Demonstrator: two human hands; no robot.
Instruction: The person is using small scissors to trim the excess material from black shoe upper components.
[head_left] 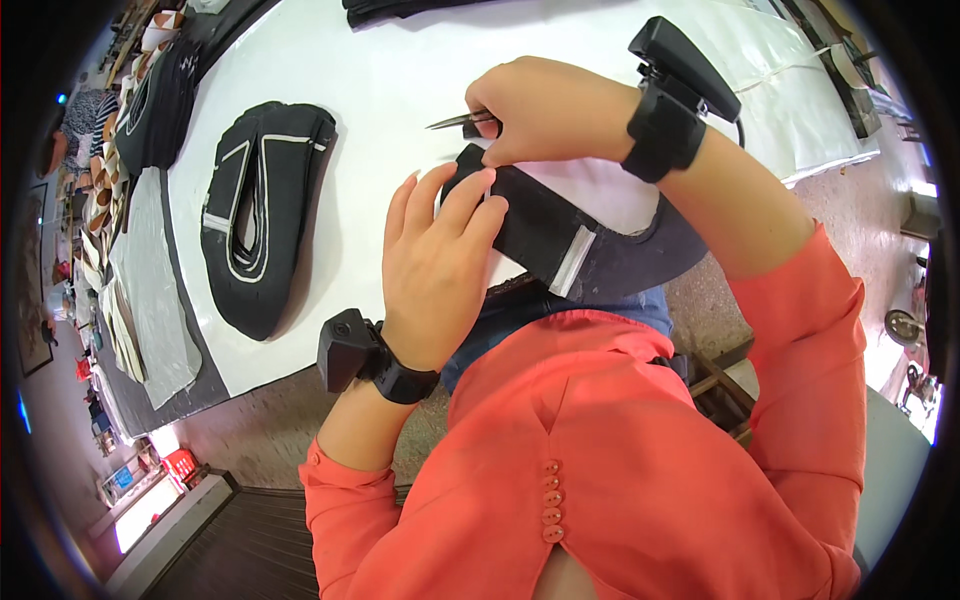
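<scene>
Nearest to us is our own coral-orange blouse (pixel 640 450) with its short row of matching buttons, and beyond it the broad white surface (pixel 400 60) where the work lies. Largest of the things on it is the stack of black cut pieces edged in pale tape (pixel 262 215), lying well apart to our left and untouched. Closer in, at the near edge of the surface, is the black fabric piece with a white strip (pixel 560 240) that we are working on; part of it hangs off toward our lap. Our left hand (pixel 437 262) lies flat on it, fingers extended and pressing it down. Our right hand (pixel 545 112) is closed around small metal snips (pixel 462 121), their pointed tip showing just past the knuckles, at the far end of the piece. We judge this to be a trimming step at that end, and the next move calls for a steady press from the left and a fine, short cut. No labels or signs show clearly; at the far left rim sit small coloured packages (pixel 180 465), too blurred to describe.
</scene>
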